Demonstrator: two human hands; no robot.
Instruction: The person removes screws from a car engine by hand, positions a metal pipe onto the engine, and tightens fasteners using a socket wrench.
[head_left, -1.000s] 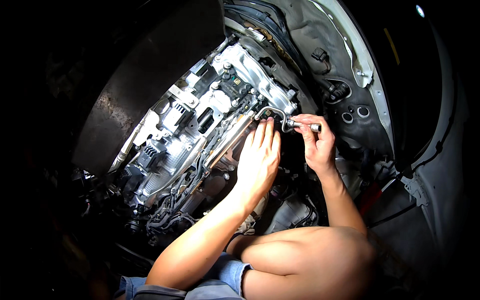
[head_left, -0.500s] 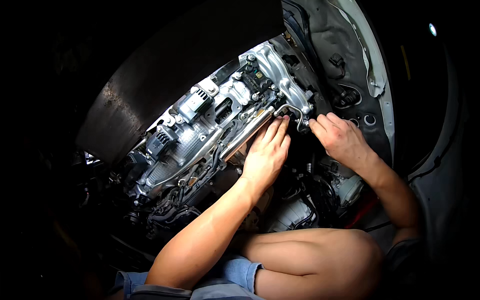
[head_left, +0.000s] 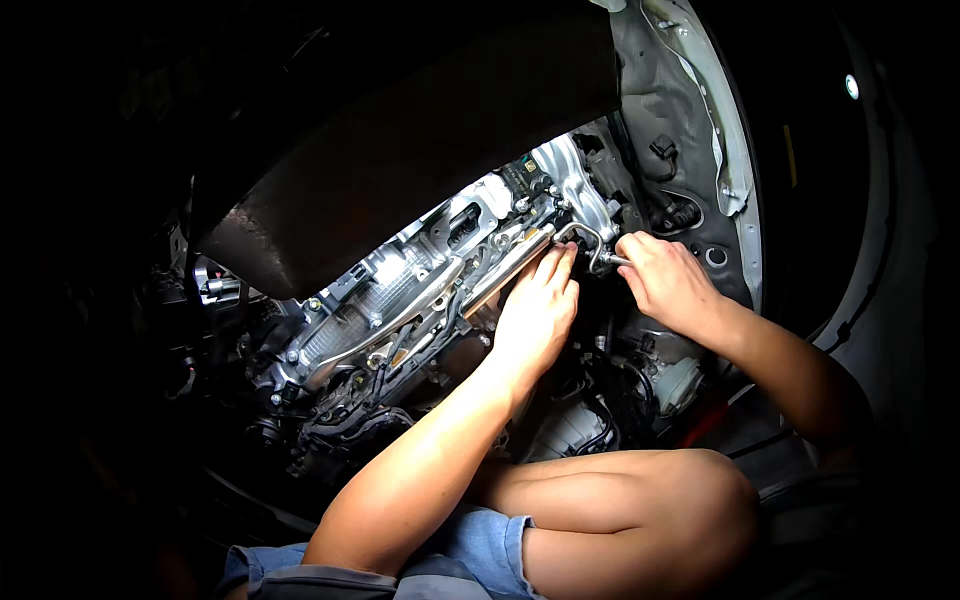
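Observation:
My left hand [head_left: 540, 311] reaches across the engine with its fingers stretched out and close together. Its fingertips touch or sit just beside the end of a silver metal rail [head_left: 513, 269]; what lies beneath them is hidden. A thin bent metal pipe [head_left: 583, 230] curves from that rail end over toward my right hand [head_left: 668, 283]. My right hand is closed, thumb and fingers pinching a slim silver rod-shaped piece [head_left: 615, 260] at the pipe's lower end. Whether this piece is a tool or a fitting, I cannot tell.
A large dark panel [head_left: 420, 150] overhangs the engine [head_left: 385, 270]. Black wiring [head_left: 400, 365] runs along the engine's near side. On the right stands the grey bay wall [head_left: 665, 95] with its pale edge. My bent knee [head_left: 700, 500] is close below my hands.
The view has shifted, and the dark panel now covers more of the engine. My right hand has drawn slightly back from the pipe's end, showing the silver piece. My left hand stays at the rail.

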